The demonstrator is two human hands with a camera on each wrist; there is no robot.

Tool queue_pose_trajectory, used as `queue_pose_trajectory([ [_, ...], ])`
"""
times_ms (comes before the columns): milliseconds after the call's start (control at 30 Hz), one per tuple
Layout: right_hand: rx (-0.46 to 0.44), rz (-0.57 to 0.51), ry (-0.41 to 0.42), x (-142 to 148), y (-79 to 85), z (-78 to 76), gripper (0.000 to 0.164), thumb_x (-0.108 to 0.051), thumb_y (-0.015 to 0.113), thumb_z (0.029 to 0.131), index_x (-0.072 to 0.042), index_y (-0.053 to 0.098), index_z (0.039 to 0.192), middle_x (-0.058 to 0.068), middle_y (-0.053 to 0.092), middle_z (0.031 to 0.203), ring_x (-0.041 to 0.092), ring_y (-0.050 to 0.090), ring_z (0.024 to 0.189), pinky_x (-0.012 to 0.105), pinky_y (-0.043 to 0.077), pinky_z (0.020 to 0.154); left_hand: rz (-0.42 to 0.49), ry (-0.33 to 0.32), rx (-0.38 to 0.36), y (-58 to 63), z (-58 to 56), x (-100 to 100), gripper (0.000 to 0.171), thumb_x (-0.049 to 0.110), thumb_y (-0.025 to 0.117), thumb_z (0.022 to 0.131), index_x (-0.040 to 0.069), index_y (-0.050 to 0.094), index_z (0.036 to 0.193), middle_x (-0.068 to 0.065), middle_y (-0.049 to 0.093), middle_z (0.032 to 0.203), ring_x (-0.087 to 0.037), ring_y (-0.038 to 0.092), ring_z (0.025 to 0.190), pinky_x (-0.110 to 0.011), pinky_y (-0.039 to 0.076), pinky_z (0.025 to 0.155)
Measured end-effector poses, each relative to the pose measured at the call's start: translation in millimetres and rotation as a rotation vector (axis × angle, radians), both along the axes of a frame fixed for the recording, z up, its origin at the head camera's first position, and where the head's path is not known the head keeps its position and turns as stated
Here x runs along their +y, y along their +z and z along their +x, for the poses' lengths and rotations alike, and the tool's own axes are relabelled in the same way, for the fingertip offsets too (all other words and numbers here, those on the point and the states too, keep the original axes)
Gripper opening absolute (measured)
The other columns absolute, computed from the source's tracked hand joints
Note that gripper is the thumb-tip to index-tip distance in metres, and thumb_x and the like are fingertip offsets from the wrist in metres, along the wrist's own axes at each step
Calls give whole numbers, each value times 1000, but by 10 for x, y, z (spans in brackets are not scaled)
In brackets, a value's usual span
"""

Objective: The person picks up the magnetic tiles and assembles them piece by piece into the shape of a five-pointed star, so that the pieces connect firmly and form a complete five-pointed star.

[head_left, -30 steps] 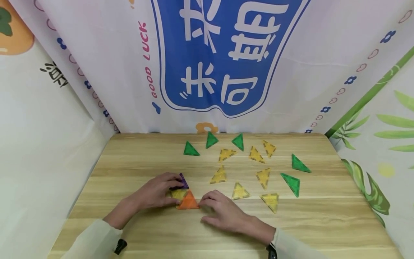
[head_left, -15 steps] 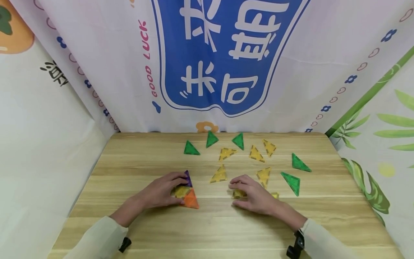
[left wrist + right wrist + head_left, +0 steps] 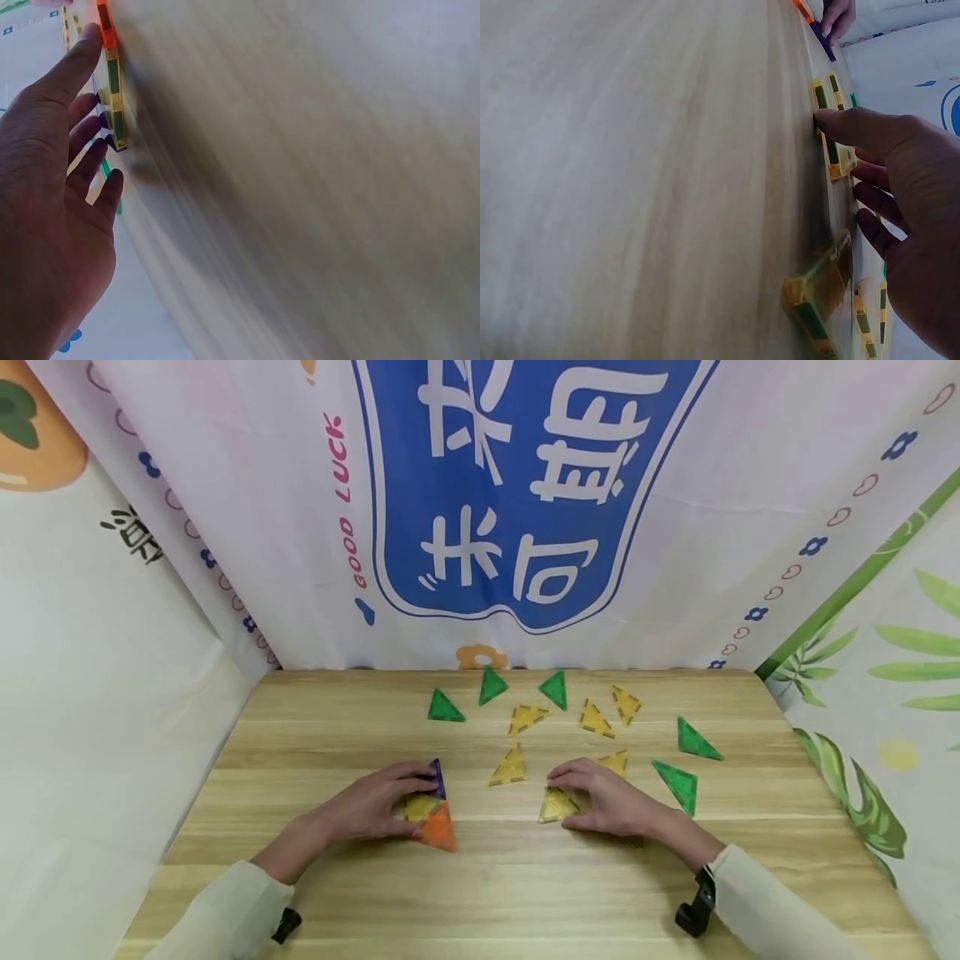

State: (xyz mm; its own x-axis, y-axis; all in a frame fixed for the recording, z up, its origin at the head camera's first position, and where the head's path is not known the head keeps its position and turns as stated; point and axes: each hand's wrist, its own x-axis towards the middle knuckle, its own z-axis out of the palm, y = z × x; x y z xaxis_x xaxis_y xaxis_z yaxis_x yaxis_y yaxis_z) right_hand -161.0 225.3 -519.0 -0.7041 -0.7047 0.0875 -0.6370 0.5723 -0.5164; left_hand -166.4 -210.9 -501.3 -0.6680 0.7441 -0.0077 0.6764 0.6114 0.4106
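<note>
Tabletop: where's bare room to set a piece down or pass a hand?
Bare tabletop: the near stretch between the sleeves; the gap from the orange triangle to the yellow triangle at the right hand; the far-left corner, beyond the left hand. Crowded: beyond the right hand, where green triangles and other yellow triangles lie scattered.

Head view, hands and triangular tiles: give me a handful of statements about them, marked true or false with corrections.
1. The left hand touches a translucent purple triangular tile. True.
2. A translucent orange triangular tile lies nearer the right hand than the left. False: it lies at the left hand.
3. The right hand touches a translucent yellow triangular tile. True.
4. Only three translucent green triangular tiles show. False: five show.
5. The tabletop has a light wood-grain surface. True.
</note>
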Motion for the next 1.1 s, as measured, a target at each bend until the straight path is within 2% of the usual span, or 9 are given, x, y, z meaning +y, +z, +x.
queue_pose_trajectory([
  [200, -21, -1, 25, 13, 16, -49, 52, -29, 87, 91, -9, 70, 136, 1, 64, 142, 24, 58, 133, 47, 52, 109, -20, -53, 21, 31, -35, -53, 66, 41, 85, 91, 9, 65, 145, -10, 52, 158, -33, 49, 145, -53, 44, 117],
  [500, 5, -81, 65, -56, 11, -74, 50, -27, 88, 89, -8, 72, 132, 3, 66, 137, 24, 63, 129, 45, 55, 106, -52, -49, -49, 78, -21, -119, 64, 39, 85, 91, 11, 65, 145, -6, 51, 161, -31, 49, 146, -53, 46, 116],
  [633, -2, -118, 83, -174, 52, -91, 51, -25, 89, 89, -6, 71, 133, 4, 67, 137, 23, 64, 129, 44, 55, 107, -58, -34, -79, 92, 4, -132, 63, 36, 86, 91, 11, 65, 145, -6, 49, 162, -32, 49, 146, -53, 46, 115],
  [767, 5, -110, 82, -310, 108, -124, 54, -24, 89, 87, -6, 71, 135, 5, 67, 139, 23, 63, 131, 43, 54, 109, -44, -22, -102, 90, 16, -138, 62, 35, 85, 92, 11, 65, 146, -6, 48, 162, -33, 48, 146, -54, 46, 115],
  [1100, 30, -103, 124, -690, 120, -283, 54, -22, 90, 86, -5, 72, 134, 7, 68, 139, 25, 63, 131, 40, 53, 111, -16, -18, -104, 67, 16, -158, 63, 35, 86, 91, 10, 65, 145, -8, 51, 160, -34, 50, 145, -55, 47, 113],
])
